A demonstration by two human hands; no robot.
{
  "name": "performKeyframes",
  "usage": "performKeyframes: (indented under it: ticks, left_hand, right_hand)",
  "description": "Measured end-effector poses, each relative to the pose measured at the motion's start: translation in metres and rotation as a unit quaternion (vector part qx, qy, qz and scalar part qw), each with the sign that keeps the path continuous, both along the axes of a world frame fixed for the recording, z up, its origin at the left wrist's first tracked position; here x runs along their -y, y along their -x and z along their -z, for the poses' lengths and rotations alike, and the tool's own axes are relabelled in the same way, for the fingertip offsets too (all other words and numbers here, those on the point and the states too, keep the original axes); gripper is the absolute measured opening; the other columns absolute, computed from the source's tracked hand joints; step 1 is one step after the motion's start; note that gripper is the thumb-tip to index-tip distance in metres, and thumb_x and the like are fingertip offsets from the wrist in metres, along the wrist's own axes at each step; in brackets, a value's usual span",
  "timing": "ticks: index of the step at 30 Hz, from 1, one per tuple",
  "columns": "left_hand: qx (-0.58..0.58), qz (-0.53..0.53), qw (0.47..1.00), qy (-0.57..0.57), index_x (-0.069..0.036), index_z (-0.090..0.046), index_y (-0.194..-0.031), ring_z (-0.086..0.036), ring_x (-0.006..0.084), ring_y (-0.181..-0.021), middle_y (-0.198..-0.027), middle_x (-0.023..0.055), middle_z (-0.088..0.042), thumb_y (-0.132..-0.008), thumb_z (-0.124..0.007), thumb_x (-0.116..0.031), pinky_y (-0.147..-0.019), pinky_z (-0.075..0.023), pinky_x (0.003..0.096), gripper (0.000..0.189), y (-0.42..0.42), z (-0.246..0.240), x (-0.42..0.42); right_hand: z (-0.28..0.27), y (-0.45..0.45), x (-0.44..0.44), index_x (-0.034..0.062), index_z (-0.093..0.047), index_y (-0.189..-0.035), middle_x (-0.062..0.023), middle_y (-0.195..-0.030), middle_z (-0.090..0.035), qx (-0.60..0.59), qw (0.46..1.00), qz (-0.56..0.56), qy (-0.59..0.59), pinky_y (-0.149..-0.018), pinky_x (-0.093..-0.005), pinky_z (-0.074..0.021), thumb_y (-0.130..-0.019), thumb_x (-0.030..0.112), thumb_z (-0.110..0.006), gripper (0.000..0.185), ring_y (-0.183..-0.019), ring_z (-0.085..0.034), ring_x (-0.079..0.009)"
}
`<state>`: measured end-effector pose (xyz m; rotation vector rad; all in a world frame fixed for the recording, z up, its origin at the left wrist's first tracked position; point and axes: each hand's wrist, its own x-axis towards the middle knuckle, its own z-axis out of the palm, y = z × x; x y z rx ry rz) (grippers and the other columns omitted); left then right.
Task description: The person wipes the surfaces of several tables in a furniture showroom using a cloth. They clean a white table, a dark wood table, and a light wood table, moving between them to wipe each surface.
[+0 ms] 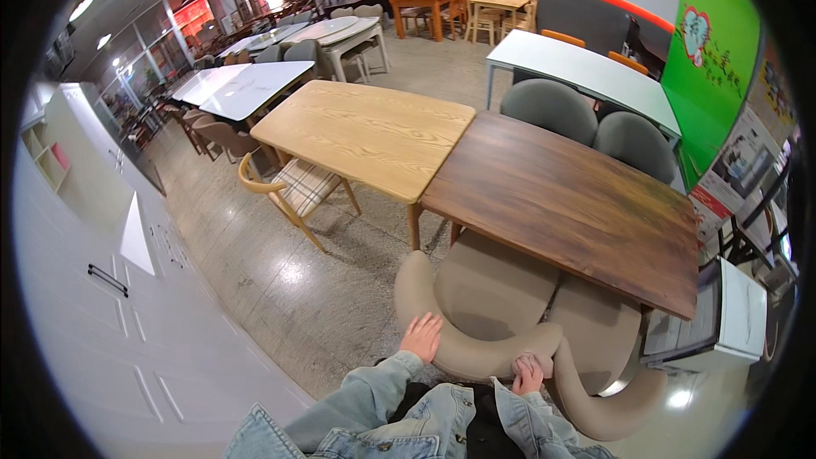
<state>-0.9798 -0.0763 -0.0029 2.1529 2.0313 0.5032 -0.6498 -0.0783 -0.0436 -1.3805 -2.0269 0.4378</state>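
Observation:
Just in front of me stands a beige upholstered chair point(472, 354) with a curved, padded backrest, its seat point(497, 280) partly under a dark brown wooden table point(567, 197). My left hand point(422, 336) rests on the outer left part of that backrest, fingers apart and holding nothing. A crumpled pinkish cloth point(535, 362) is in my right hand point(528, 376), pressed against the right part of the same backrest. A second beige chair point(612, 411) adjoins it on the right. Both sleeves are light blue denim.
A light wooden table point(370, 134) abuts the brown one, with a wooden chair with a plaid seat point(306, 186) at its side. White cabinets point(127, 306) line the left. Grey chairs point(548, 108) stand behind the brown table; a white-topped cabinet point(743, 312) stands at right.

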Motion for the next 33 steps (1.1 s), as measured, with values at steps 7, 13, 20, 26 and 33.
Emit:
performKeyframes:
  ticks: [7, 13, 20, 26, 33]
  left_hand:
    - [0.036, 0.086, 0.995, 0.021, -0.005, -0.037, -0.142, -0.029, 0.0286, -0.14, -0.15, 0.0116, -0.033, -0.094, -0.051, -0.029, -0.113, -0.0254, 0.0467, 0.055, 0.056, -0.01, 0.023]
    - [0.053, 0.071, 0.996, 0.02, -0.001, -0.038, -0.139, -0.029, 0.034, -0.139, -0.149, 0.0173, -0.033, -0.091, -0.056, -0.026, -0.112, -0.0278, 0.0458, 0.058, 0.18, -0.002, 0.037]
    - [0.032, 0.008, 0.999, 0.038, 0.003, -0.041, -0.135, -0.032, 0.0372, -0.136, -0.144, 0.0202, -0.038, -0.088, -0.06, -0.023, -0.111, -0.0287, 0.0446, 0.058, 0.313, -0.005, 0.052]
    - [0.119, -0.1, 0.988, -0.003, 0.001, -0.043, -0.134, -0.035, 0.0382, -0.133, -0.138, 0.0204, -0.044, -0.087, -0.059, -0.021, -0.109, -0.0328, 0.0457, 0.055, 0.363, 0.014, 0.038]
    - [0.19, -0.278, 0.939, 0.063, 0.001, -0.044, -0.134, -0.044, 0.0406, -0.126, -0.13, 0.0228, -0.051, -0.087, -0.061, -0.024, -0.105, -0.0362, 0.0465, 0.056, 0.442, 0.041, 0.024]
  right_hand:
    - [-0.024, 0.071, -0.005, 0.0191, -0.059, -0.123, -0.0162, -0.13, -0.048, 0.06, 0.996, 0.051, 0.039, -0.101, -0.0516, -0.0321, -0.079, 0.009, -0.059, 0.045, -0.123, -0.04, -0.0376]
    - [-0.055, 0.185, -0.004, 0.0168, -0.058, -0.124, -0.0053, -0.131, -0.052, 0.086, 0.994, 0.004, 0.071, -0.105, -0.0516, -0.0272, -0.073, 0.004, -0.056, 0.053, -0.123, -0.045, -0.0288]
    - [-0.039, 0.321, -0.027, 0.0206, -0.056, -0.128, -0.0042, -0.135, -0.051, 0.154, 0.988, -0.011, 0.021, -0.107, -0.0541, -0.0221, -0.073, 0.008, -0.055, 0.056, -0.129, -0.043, -0.024]
    - [-0.004, 0.327, -0.076, 0.0117, -0.054, -0.129, -0.0077, -0.138, -0.047, 0.185, 0.982, -0.024, -0.003, -0.109, -0.0503, -0.0242, -0.069, 0.011, -0.055, 0.06, -0.131, -0.04, -0.0274]
    - [-0.005, 0.353, -0.127, 0.0078, -0.051, -0.129, -0.0103, -0.138, -0.046, 0.223, 0.972, -0.009, 0.071, -0.11, -0.0458, -0.0272, -0.071, 0.008, -0.056, 0.058, -0.131, -0.039, -0.0313]
